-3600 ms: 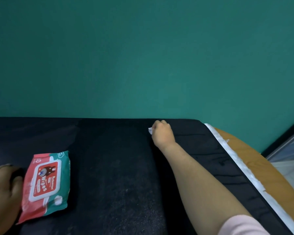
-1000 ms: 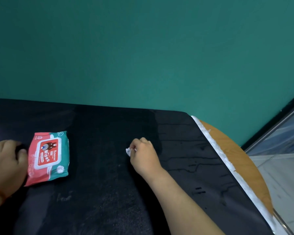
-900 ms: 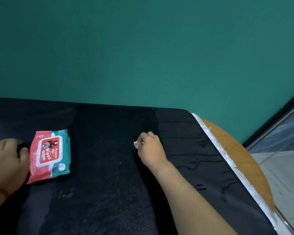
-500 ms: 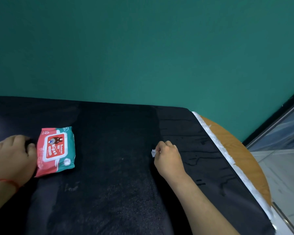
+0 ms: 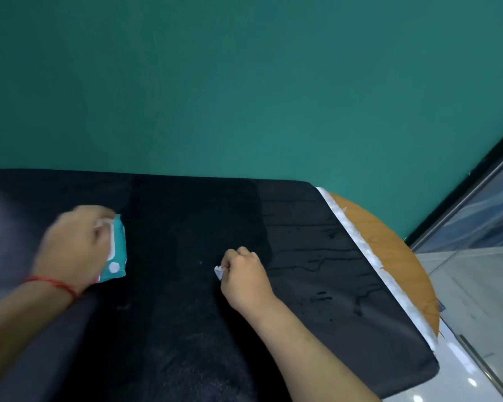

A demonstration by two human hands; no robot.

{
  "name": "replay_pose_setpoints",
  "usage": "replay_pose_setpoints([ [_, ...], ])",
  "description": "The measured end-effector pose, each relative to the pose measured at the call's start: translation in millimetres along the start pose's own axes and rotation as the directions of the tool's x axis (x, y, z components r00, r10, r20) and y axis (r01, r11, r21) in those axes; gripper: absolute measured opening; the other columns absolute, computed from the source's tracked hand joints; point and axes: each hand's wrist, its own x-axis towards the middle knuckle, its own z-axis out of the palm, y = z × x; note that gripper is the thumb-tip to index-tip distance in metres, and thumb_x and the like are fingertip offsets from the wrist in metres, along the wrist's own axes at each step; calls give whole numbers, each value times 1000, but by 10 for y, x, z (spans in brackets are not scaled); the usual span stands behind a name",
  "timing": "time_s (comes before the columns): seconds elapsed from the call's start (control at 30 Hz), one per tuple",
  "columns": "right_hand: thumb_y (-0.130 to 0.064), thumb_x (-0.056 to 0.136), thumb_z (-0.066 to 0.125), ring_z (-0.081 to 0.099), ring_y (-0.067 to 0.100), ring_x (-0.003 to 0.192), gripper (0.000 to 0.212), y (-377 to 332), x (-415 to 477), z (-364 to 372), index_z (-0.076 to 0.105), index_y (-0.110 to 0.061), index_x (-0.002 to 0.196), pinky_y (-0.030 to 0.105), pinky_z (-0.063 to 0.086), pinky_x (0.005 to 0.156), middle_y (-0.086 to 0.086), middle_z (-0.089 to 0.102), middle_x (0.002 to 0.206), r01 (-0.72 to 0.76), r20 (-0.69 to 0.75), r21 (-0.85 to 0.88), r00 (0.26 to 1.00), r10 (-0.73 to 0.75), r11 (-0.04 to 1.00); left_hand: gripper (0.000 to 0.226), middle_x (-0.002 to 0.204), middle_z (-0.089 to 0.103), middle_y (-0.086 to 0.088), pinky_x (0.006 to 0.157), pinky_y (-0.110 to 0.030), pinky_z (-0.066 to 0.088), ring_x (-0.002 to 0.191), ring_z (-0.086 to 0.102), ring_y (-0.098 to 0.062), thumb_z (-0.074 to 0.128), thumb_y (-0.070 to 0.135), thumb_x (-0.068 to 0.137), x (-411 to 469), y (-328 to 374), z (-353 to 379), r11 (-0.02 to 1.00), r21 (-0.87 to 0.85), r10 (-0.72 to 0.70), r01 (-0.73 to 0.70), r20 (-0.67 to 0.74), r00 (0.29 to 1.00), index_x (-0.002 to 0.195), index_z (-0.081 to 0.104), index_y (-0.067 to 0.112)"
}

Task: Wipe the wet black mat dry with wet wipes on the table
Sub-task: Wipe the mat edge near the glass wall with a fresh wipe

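Note:
A black mat [image 5: 186,329] covers most of the table, with wet streaks on its right part. My right hand [image 5: 244,277] rests on the middle of the mat and grips a small crumpled white wipe [image 5: 219,272] that pokes out at the fingertips. A teal and red wipes pack [image 5: 118,250] lies on the mat at the left. My left hand [image 5: 70,250], with a red thread at the wrist, lies over most of the pack and is motion-blurred. Its finger position is unclear.
The round wooden table [image 5: 389,250] shows beyond the mat's right edge, with a white strip [image 5: 369,256] along that edge. A teal wall [image 5: 244,82] stands right behind the table. Pale floor [image 5: 476,300] and a metal frame are at the right.
My left hand has moved right from beside the pack to on top of it. My right hand with the wipe has slid nearer and a little left across the mat.

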Motion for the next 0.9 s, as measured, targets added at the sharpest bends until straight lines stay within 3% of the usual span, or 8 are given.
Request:
replay_pose_setpoints([
  [0.1,-23,103,64,53,24,97,14,-108,138,95,68,-10,102,34,49,86,8,62,107,24,19,34,1000,-24,999,25,124,66,-5,106,-43,48,117,62,-28,55,23,100,-208,440,414,971,-51,239,-233,234,942,121,67,15],
  [0.17,-26,103,66,54,25,101,16,-122,269,122,69,-11,105,35,50,85,9,62,110,22,27,28,999,-22,999,35,141,59,-4,116,-38,41,134,54,-24,59,25,99,-347,486,744,976,-21,210,-215,326,922,133,63,15],
  [0.27,-26,102,67,55,27,99,16,5,422,93,69,-10,105,33,45,79,9,62,111,12,-5,-20,1000,-12,1000,48,160,45,0,125,-38,31,151,37,-18,56,34,103,-543,472,937,982,58,148,-177,340,929,149,53,21],
  [0.43,-21,103,63,49,23,90,14,420,424,-114,68,-8,103,32,43,83,10,62,108,-35,-63,-64,998,31,997,46,160,45,3,125,-41,30,151,36,-16,51,38,105,-617,410,989,977,83,163,-195,292,942,148,53,25],
  [0.63,-10,100,58,46,26,80,14,660,32,-342,66,-3,91,34,38,74,12,61,96,-105,-147,-90,985,91,990,44,156,48,3,123,-43,34,147,41,-16,53,38,103,-617,430,999,979,82,159,-189,279,947,145,55,25],
  [0.9,-17,98,57,47,22,81,13,402,-548,-228,63,-11,88,29,35,73,3,58,93,-11,-122,16,992,13,1000,43,152,51,3,120,-45,36,143,44,-18,53,38,102,-622,434,1013,975,101,166,-199,270,949,142,56,24],
])
